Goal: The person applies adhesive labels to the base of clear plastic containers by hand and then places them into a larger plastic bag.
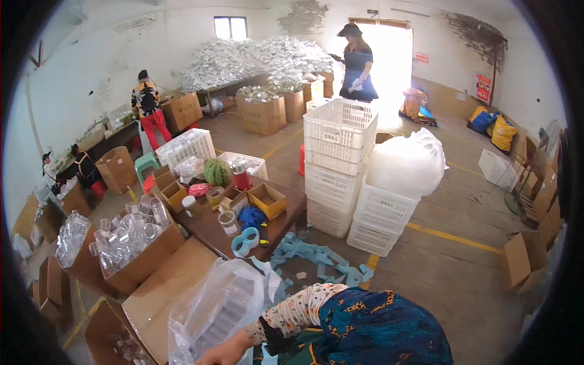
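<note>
One hand, the right, is at one clear plastic bag, which lies against a cardboard flap near the desk. It runs out of view below, so I can't tell whether the grip is clenched or loose. On the desk: one watermelon, two blue rings. Beyond: two stacks of white crates, four other people.

In the lower left, a carton holding jars stands left of the table, on which a box sits. Before the table is a plastic bag; right of centre stand stacked crates.
</note>
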{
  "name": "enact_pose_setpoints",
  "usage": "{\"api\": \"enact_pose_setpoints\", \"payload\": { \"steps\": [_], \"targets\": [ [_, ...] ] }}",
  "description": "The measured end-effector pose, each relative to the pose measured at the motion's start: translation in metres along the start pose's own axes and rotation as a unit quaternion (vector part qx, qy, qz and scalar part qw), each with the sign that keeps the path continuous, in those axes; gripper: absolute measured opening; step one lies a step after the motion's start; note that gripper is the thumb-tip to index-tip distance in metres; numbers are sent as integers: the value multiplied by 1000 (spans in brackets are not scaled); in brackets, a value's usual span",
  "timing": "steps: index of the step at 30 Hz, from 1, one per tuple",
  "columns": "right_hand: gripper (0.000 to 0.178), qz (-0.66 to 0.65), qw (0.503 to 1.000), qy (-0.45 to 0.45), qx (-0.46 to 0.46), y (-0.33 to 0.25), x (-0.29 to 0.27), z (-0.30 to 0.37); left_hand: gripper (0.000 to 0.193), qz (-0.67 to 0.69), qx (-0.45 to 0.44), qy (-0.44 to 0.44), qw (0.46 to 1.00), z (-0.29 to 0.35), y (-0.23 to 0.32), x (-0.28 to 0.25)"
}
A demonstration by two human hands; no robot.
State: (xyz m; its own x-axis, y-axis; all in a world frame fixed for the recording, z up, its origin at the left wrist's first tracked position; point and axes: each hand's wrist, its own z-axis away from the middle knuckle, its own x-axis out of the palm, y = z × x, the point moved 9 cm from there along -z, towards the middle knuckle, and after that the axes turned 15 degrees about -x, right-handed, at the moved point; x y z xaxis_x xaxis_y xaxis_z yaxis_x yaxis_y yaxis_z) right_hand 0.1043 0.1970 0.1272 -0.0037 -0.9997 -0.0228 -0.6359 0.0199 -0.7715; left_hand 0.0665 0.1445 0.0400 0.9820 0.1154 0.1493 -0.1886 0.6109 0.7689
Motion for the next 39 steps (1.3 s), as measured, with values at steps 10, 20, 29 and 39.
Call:
{"api": "enact_pose_setpoints", "payload": {
  "steps": [10,20,29,39],
  "targets": [
    [12,-45,998,41,-10,13,-5,-6,32,32,10,20,999,10,-3,-13],
    [45,-84,890,448,21,-3,-159,84,32,77,22,17,997,22,-13,-34],
    [40,234,813,512,149,-110,-246,192,24,19,-29,-74,997,-38,-37,-50],
    [36,535,807,87,235,-18,-278,193,22,-67,-83,-138,985,-35,-48,-28]
  ]
}}
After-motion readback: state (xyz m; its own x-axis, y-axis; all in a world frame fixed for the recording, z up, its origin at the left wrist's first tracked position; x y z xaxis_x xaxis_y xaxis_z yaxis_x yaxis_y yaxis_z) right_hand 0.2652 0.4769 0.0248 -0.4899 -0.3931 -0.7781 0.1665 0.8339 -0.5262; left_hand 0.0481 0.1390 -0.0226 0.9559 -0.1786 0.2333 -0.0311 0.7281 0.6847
